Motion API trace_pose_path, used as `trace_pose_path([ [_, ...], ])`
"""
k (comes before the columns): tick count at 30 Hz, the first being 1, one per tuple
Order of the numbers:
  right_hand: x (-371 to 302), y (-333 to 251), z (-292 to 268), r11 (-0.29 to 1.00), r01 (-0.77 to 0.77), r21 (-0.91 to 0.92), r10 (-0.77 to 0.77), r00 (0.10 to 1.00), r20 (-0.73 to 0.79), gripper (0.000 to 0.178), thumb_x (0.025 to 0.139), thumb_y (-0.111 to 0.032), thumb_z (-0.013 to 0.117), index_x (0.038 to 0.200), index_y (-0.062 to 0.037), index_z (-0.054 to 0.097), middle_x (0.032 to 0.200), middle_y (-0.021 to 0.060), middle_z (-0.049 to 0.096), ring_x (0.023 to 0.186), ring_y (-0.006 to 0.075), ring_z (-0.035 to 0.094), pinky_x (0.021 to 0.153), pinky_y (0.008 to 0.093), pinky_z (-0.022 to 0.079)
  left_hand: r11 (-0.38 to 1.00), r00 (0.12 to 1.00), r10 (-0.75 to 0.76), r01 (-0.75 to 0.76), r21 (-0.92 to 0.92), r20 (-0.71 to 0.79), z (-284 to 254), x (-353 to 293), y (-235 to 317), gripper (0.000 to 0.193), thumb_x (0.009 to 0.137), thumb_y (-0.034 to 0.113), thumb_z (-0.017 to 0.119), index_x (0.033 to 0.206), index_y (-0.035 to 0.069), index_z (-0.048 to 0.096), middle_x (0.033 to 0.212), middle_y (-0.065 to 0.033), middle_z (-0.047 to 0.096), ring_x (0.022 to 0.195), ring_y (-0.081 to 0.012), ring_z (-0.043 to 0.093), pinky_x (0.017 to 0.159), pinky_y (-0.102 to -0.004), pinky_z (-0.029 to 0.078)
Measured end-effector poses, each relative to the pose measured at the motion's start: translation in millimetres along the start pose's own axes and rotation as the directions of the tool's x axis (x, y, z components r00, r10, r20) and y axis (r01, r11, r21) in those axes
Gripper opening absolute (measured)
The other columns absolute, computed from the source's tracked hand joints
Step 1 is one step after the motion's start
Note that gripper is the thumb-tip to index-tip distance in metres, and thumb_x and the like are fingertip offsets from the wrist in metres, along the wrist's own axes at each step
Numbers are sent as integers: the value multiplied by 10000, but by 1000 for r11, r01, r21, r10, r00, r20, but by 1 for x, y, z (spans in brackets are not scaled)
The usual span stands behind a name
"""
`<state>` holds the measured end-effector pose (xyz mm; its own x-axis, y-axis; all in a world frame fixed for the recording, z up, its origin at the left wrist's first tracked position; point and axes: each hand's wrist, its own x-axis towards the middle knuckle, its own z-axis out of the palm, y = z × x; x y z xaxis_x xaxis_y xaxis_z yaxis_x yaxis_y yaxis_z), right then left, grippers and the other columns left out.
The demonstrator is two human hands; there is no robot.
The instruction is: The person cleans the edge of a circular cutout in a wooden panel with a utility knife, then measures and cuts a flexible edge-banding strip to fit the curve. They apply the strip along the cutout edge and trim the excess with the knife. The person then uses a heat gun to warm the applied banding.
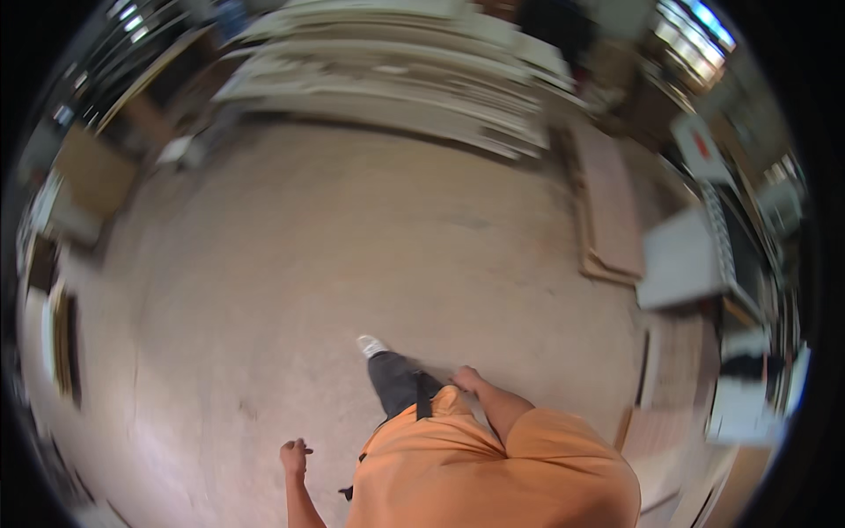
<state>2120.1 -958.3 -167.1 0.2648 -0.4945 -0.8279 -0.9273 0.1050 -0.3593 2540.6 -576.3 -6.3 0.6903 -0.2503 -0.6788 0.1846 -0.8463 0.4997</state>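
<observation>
My left hand [296, 457] hangs low beside my body above the bare floor, its fingers loosely curled. Nothing shows in it. My right hand [466, 379] is in front of my hip, close to the dark trousers [398, 384]. Its fingers are folded in, with no object visible in them. An orange shirt [493, 475] covers my torso, and a dark strap [423, 398] hangs at its hem. One light shoe [371, 345] is set forward on the floor [334, 238].
A wide stack of pale boards [387, 79] lies across the far side. On the right are brownish panels [607, 202] and a grey-white machine or cabinet [682, 260]. Cardboard-coloured boxes or panels [92, 172] stand at the left, with an upright board edge [62, 339] nearer. Much is blurred.
</observation>
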Motion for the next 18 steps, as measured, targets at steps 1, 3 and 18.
trace_pose_path([
  [1, 23, -49, -12, 994, -102, -27, 102, 995, -1, 384, 933, -413, 607, 915, -77, 792, 863, 172, 763, 803, 309, 745, 762, 419, 599, 993, 993, -114, 114, -11, 1, -14, -3, 2, 339, 953, 255, 602, 931, -74, 680, 779, -175, 742, 578, -212, 660, 418, -357, 416],
  [3, 73, -167, -35, 926, 140, -351, -108, 988, 111, 376, 926, -382, 602, 934, -54, 786, 973, 180, 771, 916, 341, 743, 829, 444, 592, 957, 959, -282, 279, -80, -25, -56, 3, 7, 334, 957, 242, 623, 989, -86, 677, 895, -159, 750, 692, -229, 749, 408, -354, 400],
  [18, 255, -894, -18, 804, 573, -161, -570, 819, 66, 262, 980, -252, 585, 1013, -24, 710, 884, 94, 748, 822, 198, 722, 748, 365, 554, 771, 796, -571, 604, -201, 199, -99, 213, 54, 311, 990, 294, 544, 1058, 59, 735, 882, -106, 776, 659, -260, 747, 544, -404, 564],
])
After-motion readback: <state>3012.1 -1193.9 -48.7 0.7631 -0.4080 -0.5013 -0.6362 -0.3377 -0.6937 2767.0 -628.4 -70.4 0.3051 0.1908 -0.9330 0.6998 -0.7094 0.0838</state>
